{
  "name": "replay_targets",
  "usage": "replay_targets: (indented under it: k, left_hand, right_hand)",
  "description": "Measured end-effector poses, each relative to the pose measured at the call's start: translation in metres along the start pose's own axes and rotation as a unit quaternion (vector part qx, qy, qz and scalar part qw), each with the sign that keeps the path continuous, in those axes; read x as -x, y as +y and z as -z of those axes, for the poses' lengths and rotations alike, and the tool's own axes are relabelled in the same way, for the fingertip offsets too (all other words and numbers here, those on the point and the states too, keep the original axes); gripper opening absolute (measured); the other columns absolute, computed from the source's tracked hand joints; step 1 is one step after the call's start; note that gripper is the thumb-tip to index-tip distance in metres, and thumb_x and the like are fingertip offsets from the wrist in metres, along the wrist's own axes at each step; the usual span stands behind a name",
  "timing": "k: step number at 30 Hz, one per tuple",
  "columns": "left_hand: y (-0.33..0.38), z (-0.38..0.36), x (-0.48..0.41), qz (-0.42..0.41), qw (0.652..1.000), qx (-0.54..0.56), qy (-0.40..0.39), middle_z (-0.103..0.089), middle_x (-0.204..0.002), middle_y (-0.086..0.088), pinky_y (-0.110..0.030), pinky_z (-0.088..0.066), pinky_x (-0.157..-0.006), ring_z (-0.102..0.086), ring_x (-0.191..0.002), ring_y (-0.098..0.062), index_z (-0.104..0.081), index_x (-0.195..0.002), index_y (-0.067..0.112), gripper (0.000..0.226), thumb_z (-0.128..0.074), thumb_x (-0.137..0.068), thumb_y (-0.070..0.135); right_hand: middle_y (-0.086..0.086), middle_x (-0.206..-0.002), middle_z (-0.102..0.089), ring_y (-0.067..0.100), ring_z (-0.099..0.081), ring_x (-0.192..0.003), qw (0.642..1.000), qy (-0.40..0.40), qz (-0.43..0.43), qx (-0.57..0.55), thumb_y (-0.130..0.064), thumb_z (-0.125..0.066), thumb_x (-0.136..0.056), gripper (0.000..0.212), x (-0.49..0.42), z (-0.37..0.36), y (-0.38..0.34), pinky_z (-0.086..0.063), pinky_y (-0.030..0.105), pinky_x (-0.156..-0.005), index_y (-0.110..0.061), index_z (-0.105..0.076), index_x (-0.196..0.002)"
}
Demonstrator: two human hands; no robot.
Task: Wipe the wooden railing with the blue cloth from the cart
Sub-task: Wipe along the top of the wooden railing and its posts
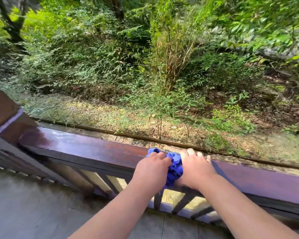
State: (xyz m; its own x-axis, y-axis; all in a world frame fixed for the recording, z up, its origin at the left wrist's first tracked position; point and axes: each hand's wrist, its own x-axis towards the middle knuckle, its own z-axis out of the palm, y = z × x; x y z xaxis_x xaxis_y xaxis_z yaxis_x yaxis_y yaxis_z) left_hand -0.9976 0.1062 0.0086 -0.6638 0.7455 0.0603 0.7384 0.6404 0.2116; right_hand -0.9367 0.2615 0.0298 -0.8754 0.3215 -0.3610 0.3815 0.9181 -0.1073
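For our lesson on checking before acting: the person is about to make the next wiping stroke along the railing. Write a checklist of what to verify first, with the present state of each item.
1. Blue cloth in hand: ok, bunched between the left hand and right hand.
2. Cloth in contact with the wooden railing: ok, it sits on the top rail and hangs over the near edge.
3. Both hands placed on the rail: ok, one on each side of the cloth.
4. Path to the left free: ok, bare rail up to the post.
5. Cloth spread flat for wiping: not ok, it is crumpled.
6. Rail to the right already wiped: cannot tell.
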Motion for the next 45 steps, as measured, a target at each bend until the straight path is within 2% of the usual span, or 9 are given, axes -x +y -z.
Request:
replay_targets:
  k: [3,10,17,23,29,33,35,40,45]
  left_hand:
    - [-0.036,0.006,0.002,-0.01,1.0,0.005,0.007,-0.054,-0.103,0.005,-0.04,-0.054,-0.069,-0.05,-0.098,-0.02,-0.057,-0.098,0.025,0.012,-0.053,-0.092,0.015]
    - [-0.184,0.041,0.033,0.038,0.999,0.007,0.037,-0.059,-0.103,0.005,-0.039,-0.053,-0.072,-0.055,-0.1,-0.022,-0.063,-0.097,0.026,0.018,-0.05,-0.088,0.015]
    - [-0.287,0.063,0.061,0.095,0.994,0.012,0.059,-0.061,-0.102,0.008,-0.034,-0.047,-0.064,-0.058,-0.096,-0.02,-0.069,-0.095,0.028,0.024,-0.049,-0.088,0.017]
    - [-0.29,0.064,0.06,0.09,0.995,0.009,0.046,-0.06,-0.102,0.007,-0.037,-0.053,-0.07,-0.058,-0.096,-0.02,-0.069,-0.096,0.027,0.025,-0.05,-0.088,0.013]
    - [-0.287,0.062,0.061,0.101,0.993,-0.006,0.056,-0.055,-0.096,0.012,-0.032,-0.046,-0.058,-0.054,-0.093,-0.016,-0.064,-0.093,0.028,0.02,-0.049,-0.09,0.014]
    - [-0.282,0.067,0.06,0.11,0.993,-0.009,0.044,-0.056,-0.096,0.011,-0.031,-0.044,-0.06,-0.052,-0.093,-0.016,-0.063,-0.096,0.029,0.021,-0.048,-0.091,0.015]
    - [-0.281,0.068,0.06,0.113,0.993,-0.007,0.041,-0.054,-0.095,0.011,-0.031,-0.044,-0.061,-0.051,-0.093,-0.015,-0.063,-0.095,0.029,0.02,-0.048,-0.091,0.015]
    - [-0.282,0.07,0.06,0.096,0.995,-0.018,0.033,-0.055,-0.095,0.008,-0.03,-0.038,-0.058,-0.052,-0.091,-0.017,-0.062,-0.092,0.026,0.015,-0.049,-0.092,0.018]
    - [-0.295,0.074,0.065,0.078,0.997,-0.006,0.021,-0.056,-0.097,0.007,-0.035,-0.046,-0.057,-0.051,-0.089,-0.017,-0.053,-0.082,0.026,0.012,-0.048,-0.092,0.021]
  right_hand:
    - [0.003,-0.146,-0.039,0.035,-0.032,-0.144,1.0,0.027,0.001,0.004,-0.071,-0.074,-0.061,0.111,-0.004,0.001,-0.033,-0.014,0.068,-0.118,-0.028,-0.026,-0.151]
    - [0.003,-0.153,-0.037,0.034,-0.027,-0.147,0.996,0.078,0.039,-0.003,-0.075,-0.077,-0.057,0.121,-0.027,-0.003,-0.162,-0.022,0.069,-0.116,-0.026,-0.022,-0.155]
    - [0.004,-0.146,-0.042,0.034,-0.038,-0.136,0.998,0.061,-0.013,0.0,-0.056,-0.08,-0.073,0.095,-0.039,-0.014,-0.229,-0.028,0.068,-0.114,-0.027,-0.033,-0.149]
    - [0.001,-0.141,-0.046,0.032,-0.041,-0.134,0.997,0.068,-0.022,-0.013,-0.057,-0.082,-0.07,0.094,-0.042,-0.014,-0.227,-0.032,0.063,-0.113,-0.031,-0.036,-0.148]
    - [0.003,-0.143,-0.042,0.033,-0.037,-0.136,0.997,0.062,-0.035,-0.013,-0.052,-0.081,-0.069,0.096,-0.045,-0.017,-0.231,-0.031,0.068,-0.113,-0.026,-0.034,-0.148]
    - [0.008,-0.158,-0.032,0.042,-0.015,-0.152,0.998,0.044,-0.052,-0.013,-0.049,-0.08,-0.073,0.101,-0.049,-0.016,-0.244,-0.015,0.073,-0.117,-0.02,-0.025,-0.152]
    - [0.011,-0.16,-0.029,0.045,-0.005,-0.154,0.998,0.049,-0.023,-0.015,-0.052,-0.08,-0.071,0.105,-0.054,-0.015,-0.256,-0.008,0.073,-0.118,-0.018,-0.024,-0.153]
    - [0.009,-0.158,-0.03,0.043,-0.008,-0.154,0.993,0.069,0.082,-0.045,-0.055,-0.077,-0.075,0.101,-0.071,-0.015,-0.297,-0.008,0.071,-0.119,-0.02,-0.023,-0.152]
    - [0.009,-0.154,-0.036,0.042,-0.014,-0.153,0.995,0.052,0.071,-0.035,-0.046,-0.076,-0.078,0.094,-0.084,-0.017,-0.32,-0.012,0.073,-0.117,-0.019,-0.022,-0.15]
